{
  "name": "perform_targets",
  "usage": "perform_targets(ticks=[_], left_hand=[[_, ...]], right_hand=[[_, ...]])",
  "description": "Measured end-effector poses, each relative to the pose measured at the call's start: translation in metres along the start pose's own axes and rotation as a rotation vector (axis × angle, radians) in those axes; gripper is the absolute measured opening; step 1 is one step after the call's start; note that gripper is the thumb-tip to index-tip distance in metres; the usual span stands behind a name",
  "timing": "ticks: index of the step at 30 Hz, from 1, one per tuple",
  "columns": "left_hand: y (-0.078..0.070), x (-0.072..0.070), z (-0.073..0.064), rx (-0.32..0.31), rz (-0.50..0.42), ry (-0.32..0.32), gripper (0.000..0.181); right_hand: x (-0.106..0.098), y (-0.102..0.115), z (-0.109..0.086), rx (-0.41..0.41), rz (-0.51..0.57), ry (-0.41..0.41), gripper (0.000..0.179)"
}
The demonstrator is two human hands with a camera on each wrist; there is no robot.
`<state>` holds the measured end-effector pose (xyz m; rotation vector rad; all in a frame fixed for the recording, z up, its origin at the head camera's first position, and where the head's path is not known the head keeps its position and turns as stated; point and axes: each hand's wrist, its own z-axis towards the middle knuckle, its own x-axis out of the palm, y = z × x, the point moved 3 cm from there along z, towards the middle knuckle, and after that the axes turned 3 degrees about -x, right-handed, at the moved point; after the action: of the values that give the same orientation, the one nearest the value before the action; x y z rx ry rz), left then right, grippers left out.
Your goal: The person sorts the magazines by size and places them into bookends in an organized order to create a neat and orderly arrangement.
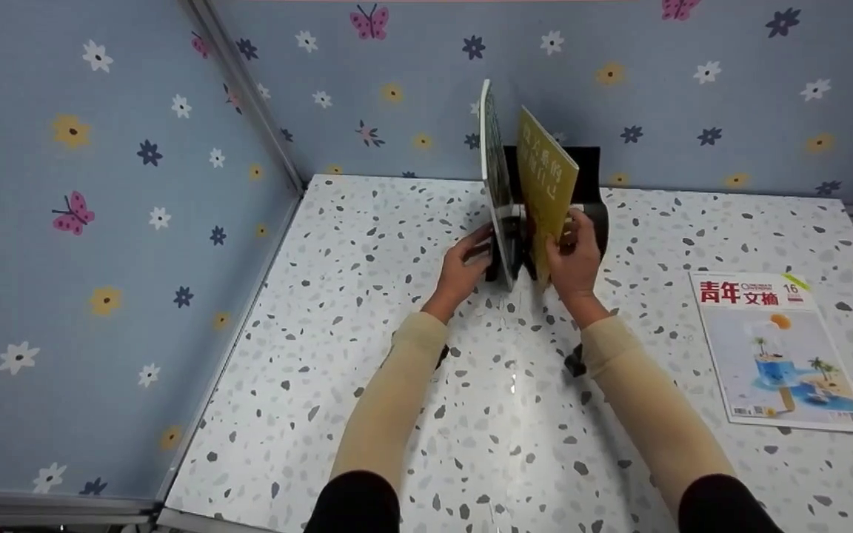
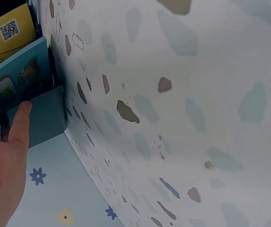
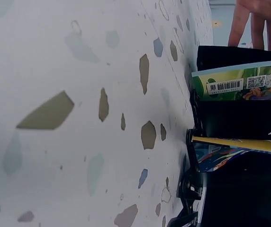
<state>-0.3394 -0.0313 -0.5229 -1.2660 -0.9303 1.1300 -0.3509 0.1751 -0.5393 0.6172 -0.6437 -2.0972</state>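
Observation:
A black book stand (image 1: 588, 166) is at the back of the table against the wall, with two thin books upright in it. My right hand (image 1: 576, 263) pinches the lower near edge of the yellow book (image 1: 543, 174), thumb on its cover. My left hand (image 1: 462, 272) is at the outer left side of the pale-edged book (image 1: 486, 133), fingers extended. In the left wrist view its index finger (image 2: 22, 120) lies along the stand's side panel (image 2: 48, 116), next to the blue cover. Barcodes on the pale-edged book's green cover (image 3: 230, 87) show in the right wrist view.
A magazine (image 1: 782, 355) with a beach picture lies flat on the right of the speckled table (image 1: 286, 414). Flower-patterned panels (image 1: 123, 244) stand along the left and back. Small black pieces (image 1: 576, 361) show beside both forearms.

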Motion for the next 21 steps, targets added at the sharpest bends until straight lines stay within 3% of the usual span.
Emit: perform_targets(ticks=[12, 21], left_hand=[[-0.002, 0.001, 0.0, 0.033, 0.013, -0.007, 0.051], [0.03, -0.003, 0.009, -0.092, 0.092, 0.002, 0.053]], right_hand=[[0.012, 0.011, -0.001, -0.04, 0.008, 0.087, 0.027], [0.014, 0.019, -0.002, -0.07, 0.0, 0.233, 0.031]])
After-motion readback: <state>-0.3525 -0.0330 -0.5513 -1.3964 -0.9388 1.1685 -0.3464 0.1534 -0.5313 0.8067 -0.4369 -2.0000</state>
